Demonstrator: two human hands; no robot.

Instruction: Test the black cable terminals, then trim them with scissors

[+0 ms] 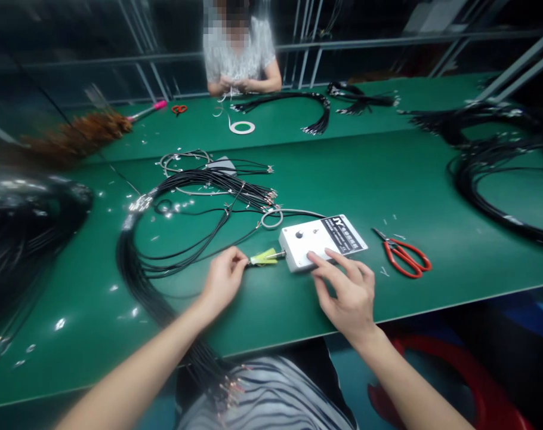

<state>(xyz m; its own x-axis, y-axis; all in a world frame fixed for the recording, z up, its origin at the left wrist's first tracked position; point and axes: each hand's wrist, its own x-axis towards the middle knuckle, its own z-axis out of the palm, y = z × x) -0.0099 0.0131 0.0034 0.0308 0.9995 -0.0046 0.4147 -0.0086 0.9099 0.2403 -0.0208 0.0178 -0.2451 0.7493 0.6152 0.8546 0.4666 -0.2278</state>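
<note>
My left hand (224,276) is pinched closed on the end of a black cable (249,264), just left of a yellow-green piece (266,257). That piece sits at a thin metal shaft (279,254) sticking out of a white box (305,242) with a black knob, a small switch and a black printed label. My right hand (345,286) is open, its fingers spread, with fingertips resting on the front edge of the box. A thick bundle of black cables (132,257) curves around on the left, its lower end reaching over my lap.
Red-handled cutters (406,257) lie right of the box. More black cable coils (481,197) lie at the far right, and a dark bundle (39,221) at the left. Across the green table (343,173) sits a person (240,54), near a roll of white tape (242,127).
</note>
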